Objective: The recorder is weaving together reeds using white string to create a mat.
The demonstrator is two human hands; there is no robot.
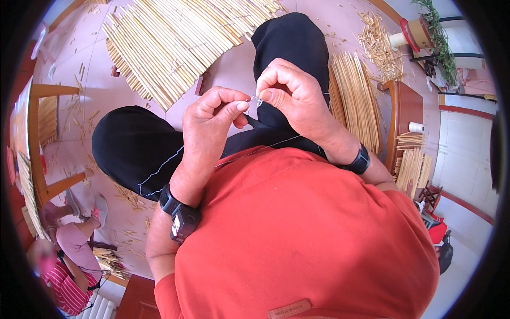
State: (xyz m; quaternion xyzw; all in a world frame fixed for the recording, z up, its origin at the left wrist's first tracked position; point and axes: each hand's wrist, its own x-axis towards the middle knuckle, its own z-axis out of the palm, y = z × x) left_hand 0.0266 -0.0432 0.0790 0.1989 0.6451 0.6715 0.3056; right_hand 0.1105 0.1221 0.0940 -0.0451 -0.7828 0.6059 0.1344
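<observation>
My left hand [213, 119] pinches a thin pale thread [255, 100] between thumb and index finger, in front of my lap. Just to its right, my right hand [292, 103] pinches the same thread, which is bunched in a small loop or knot between my fingertips; the detail is too small to make out. A length of the thread hangs down and trails over my black trousers [135, 143] and across the edge of my red shirt [297, 223].
A mat of straw sticks [175, 53] lies ahead on the pink floor. Stick bundles [356, 101] lie at right, beside a wooden bench [409, 106] with a white spool [416, 127]. A wooden table [37, 138] stands left. A co-worker [69, 271] sits at lower left.
</observation>
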